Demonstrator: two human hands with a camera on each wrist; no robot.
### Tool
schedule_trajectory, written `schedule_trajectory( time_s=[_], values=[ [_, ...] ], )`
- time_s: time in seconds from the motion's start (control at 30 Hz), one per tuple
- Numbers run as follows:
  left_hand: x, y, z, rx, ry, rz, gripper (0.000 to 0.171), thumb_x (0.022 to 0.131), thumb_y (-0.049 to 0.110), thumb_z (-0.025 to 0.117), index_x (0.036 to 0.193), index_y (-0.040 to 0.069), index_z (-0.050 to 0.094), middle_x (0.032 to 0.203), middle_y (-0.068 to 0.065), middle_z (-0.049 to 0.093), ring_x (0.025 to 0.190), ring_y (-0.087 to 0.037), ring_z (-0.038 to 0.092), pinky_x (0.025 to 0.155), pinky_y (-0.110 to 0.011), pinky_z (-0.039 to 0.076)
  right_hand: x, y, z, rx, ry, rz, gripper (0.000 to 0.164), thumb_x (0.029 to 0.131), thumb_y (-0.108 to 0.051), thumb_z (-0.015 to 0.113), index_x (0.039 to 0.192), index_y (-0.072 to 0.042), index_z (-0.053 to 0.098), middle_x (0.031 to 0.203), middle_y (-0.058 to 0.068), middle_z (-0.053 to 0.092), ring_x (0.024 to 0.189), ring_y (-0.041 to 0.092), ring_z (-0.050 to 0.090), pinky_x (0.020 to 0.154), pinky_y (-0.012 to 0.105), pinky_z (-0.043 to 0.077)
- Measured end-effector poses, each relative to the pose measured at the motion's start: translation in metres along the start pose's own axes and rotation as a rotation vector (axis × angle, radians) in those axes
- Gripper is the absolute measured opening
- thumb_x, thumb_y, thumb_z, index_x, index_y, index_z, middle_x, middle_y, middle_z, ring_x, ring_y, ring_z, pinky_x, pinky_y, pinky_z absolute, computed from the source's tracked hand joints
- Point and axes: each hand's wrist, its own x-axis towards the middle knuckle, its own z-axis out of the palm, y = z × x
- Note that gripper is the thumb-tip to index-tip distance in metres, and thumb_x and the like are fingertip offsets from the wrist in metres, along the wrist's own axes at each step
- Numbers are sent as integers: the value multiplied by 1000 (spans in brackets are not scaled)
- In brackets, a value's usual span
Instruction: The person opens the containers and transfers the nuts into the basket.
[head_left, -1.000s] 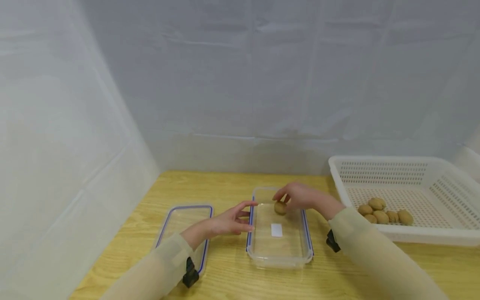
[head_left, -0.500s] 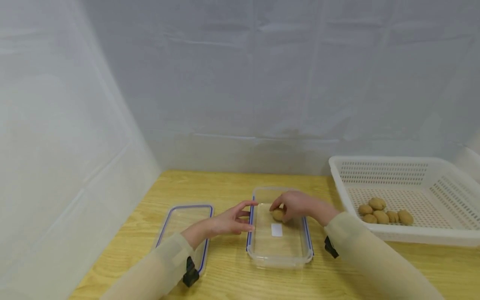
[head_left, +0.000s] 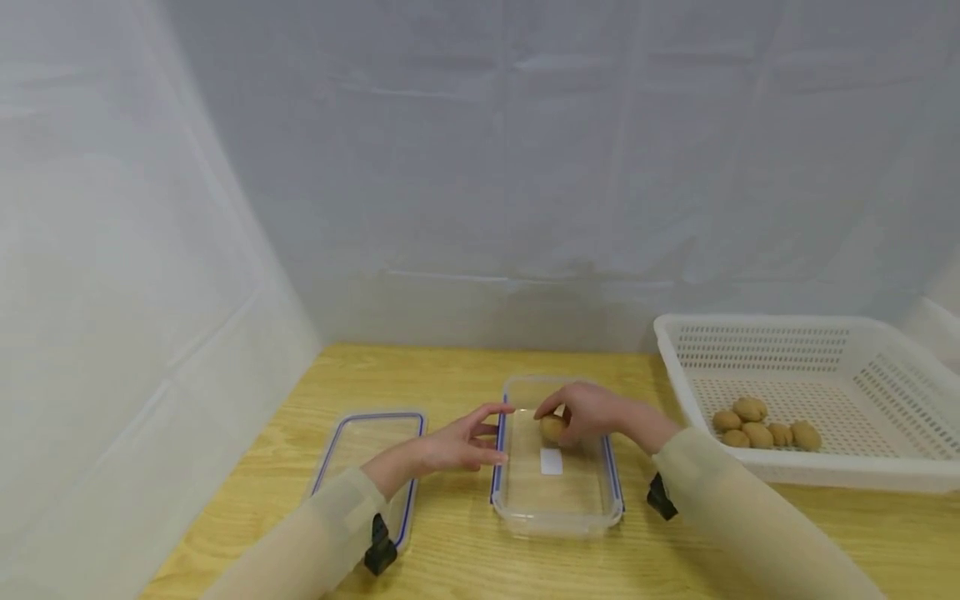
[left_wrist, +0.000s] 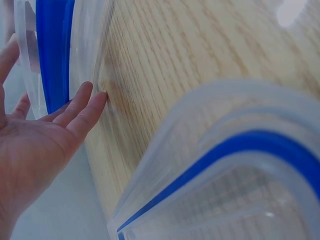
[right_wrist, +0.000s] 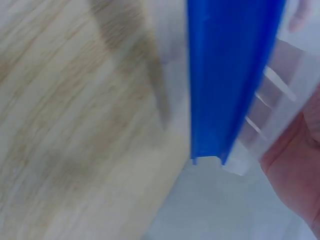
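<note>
In the head view a clear plastic container with blue side clips stands uncovered on the table. My right hand reaches into it and pinches a walnut just behind a white label. Against the container's left side rests my left hand, its fingers spread and fairly straight. The left wrist view shows those fingers by the blue clip. In the right wrist view the other blue clip hides most of my right hand, and the walnut is out of sight.
A clear lid with a blue seal lies left of the container, partly under the left forearm. At right stands a white perforated basket holding several walnuts. White sheeting rises behind the wooden table.
My right hand has moved slightly left and nearer inside the container, carrying the walnut toward the label. The left hand has stayed at the container's side.
</note>
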Motion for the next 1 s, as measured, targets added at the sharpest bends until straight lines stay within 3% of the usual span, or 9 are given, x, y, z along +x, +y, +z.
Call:
schedule_trajectory(
  time_s=[0.37,0.57,0.83,1.0],
  values=[
    [1,-1,0,2,-5,-3,71,96,17,64,154,21,23,152,-30,22,131,-44,40,95,-62,40,-27,-15,-31,143,67,-80,42,83,-2,75,123,-4,65,119,10,64,93,19,63,73,28,52],
    [1,-2,0,2,-13,3,73,95,20,66,153,22,23,153,-29,22,132,-44,39,96,-60,40,-44,-13,-46,154,114,-81,43,86,-6,73,128,-8,63,125,9,62,97,17,62,85,42,50],
    [0,-2,1,1,-13,8,73,95,19,66,154,21,23,153,-28,20,132,-44,38,96,-60,40,-71,-5,-62,161,222,-66,45,86,-9,75,129,-5,62,116,8,65,96,20,64,89,51,48],
    [-1,-1,1,5,-9,7,73,95,19,66,154,20,22,153,-29,21,132,-44,38,97,-59,40,-89,5,-67,194,282,-10,46,86,-11,75,130,-6,61,119,10,64,97,20,64,82,41,53]
  ],
)
